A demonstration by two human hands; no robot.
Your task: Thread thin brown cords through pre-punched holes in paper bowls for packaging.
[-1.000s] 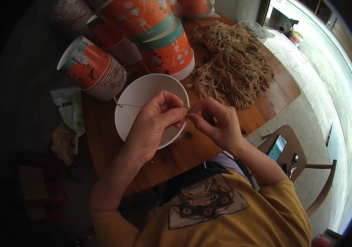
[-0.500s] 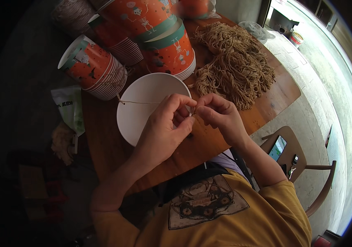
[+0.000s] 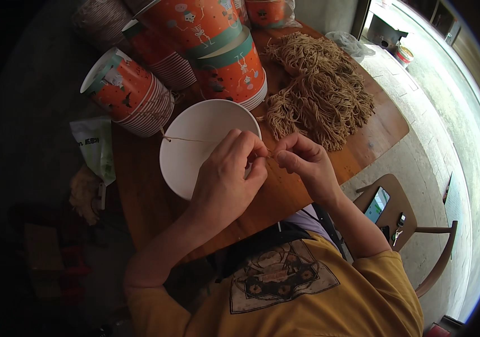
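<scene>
A white-lined paper bucket rests on the wooden table with its mouth toward me. Tan twine comes through a hole at its left rim and runs across the mouth to my hands. My left hand is closed in a pinch on the twine at the right rim. Just beside it, the thumb and forefinger of my right hand pinch the same bit of twine, with the fingertips of both hands almost touching. My fingers hide the twine's end and the rim there.
Orange and green paper buckets stand stacked behind, another stack leans at the left. A heap of tan twine covers the table's far right. A chair at the right holds a phone and keys.
The fingers of my left hand have closed further toward the thumb. My right hand has shifted slightly right and down. The bucket has stayed in place.
</scene>
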